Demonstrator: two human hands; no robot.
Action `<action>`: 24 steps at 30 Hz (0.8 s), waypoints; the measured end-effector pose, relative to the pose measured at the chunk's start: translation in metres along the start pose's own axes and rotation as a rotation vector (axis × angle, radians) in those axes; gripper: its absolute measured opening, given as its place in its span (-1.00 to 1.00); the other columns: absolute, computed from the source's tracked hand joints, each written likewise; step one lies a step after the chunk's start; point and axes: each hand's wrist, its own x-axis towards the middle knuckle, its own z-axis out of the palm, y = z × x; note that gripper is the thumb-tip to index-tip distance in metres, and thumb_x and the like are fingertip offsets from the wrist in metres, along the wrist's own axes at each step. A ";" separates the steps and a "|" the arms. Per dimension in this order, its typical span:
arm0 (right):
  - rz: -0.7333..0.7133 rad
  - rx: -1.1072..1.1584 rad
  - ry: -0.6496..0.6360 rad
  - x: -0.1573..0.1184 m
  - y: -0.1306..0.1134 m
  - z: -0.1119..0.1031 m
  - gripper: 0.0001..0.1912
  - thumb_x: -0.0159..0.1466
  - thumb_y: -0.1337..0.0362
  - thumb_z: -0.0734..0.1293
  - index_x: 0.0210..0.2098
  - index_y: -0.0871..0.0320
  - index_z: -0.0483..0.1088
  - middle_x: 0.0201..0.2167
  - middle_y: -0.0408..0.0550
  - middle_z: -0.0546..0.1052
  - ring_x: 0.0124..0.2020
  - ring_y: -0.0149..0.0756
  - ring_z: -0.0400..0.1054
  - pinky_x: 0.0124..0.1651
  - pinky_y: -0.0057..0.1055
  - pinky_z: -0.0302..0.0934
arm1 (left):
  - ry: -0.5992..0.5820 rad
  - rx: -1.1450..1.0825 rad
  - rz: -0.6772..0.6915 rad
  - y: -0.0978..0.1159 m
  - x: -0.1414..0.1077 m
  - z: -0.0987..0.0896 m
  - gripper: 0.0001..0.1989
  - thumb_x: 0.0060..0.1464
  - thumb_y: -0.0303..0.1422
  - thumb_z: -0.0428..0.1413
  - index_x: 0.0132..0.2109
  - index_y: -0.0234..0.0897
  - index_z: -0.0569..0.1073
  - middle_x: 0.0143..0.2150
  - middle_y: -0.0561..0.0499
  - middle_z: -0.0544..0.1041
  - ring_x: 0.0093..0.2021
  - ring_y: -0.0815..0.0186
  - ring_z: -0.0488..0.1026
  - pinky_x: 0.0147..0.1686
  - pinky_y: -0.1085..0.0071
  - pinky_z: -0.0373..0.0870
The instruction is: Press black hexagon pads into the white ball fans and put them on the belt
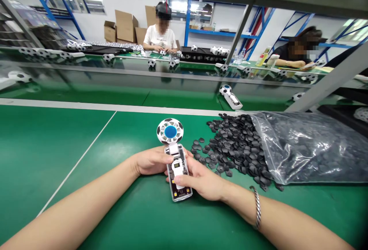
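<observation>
Both my hands hold a handheld fan over the green tabletop. Its round head has a black-and-white football pattern and a blue disc in the centre. The clear handle shows a dark circuit board, a white inner part and a small dark display. My left hand is closed on the handle's upper left side, thumb on its front. On the right side my right hand wraps the handle, its thumb pressed on the white part. The fingers behind the handle are mostly hidden.
Many small black plates spill from a clear plastic bag at the right. Another football-patterned fan lies on the green conveyor beyond a pale edge strip. A metal post slants at right. Two people sit across the line.
</observation>
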 end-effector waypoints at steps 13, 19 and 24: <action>0.040 0.092 0.044 0.000 0.000 0.003 -0.56 0.11 0.20 0.35 -0.07 0.15 0.17 -0.22 -0.07 0.38 -0.13 -0.24 0.30 -0.07 -0.22 0.19 | -0.066 0.109 -0.034 -0.002 0.001 0.000 -0.55 -0.13 -0.23 0.18 -0.06 -0.33 0.40 -0.35 -0.09 0.46 -0.27 0.15 0.41 -0.20 0.24 0.26; 0.043 0.077 0.059 -0.001 0.002 0.002 -0.59 0.13 0.22 0.33 -0.06 0.16 0.17 -0.19 -0.06 0.37 -0.12 -0.24 0.30 -0.06 -0.23 0.19 | -0.077 0.092 -0.022 -0.003 0.002 0.001 -0.56 -0.11 -0.24 0.18 -0.06 -0.33 0.41 -0.37 -0.07 0.46 -0.28 0.15 0.41 -0.19 0.24 0.25; 0.033 0.065 0.062 -0.001 0.003 0.003 -0.57 0.14 0.23 0.32 -0.03 0.15 0.17 -0.17 -0.04 0.36 -0.11 -0.23 0.29 -0.05 -0.21 0.18 | -0.065 0.084 -0.015 -0.003 0.002 0.000 -0.54 -0.14 -0.25 0.19 -0.06 -0.34 0.41 -0.34 -0.10 0.47 -0.27 0.14 0.42 -0.22 0.25 0.27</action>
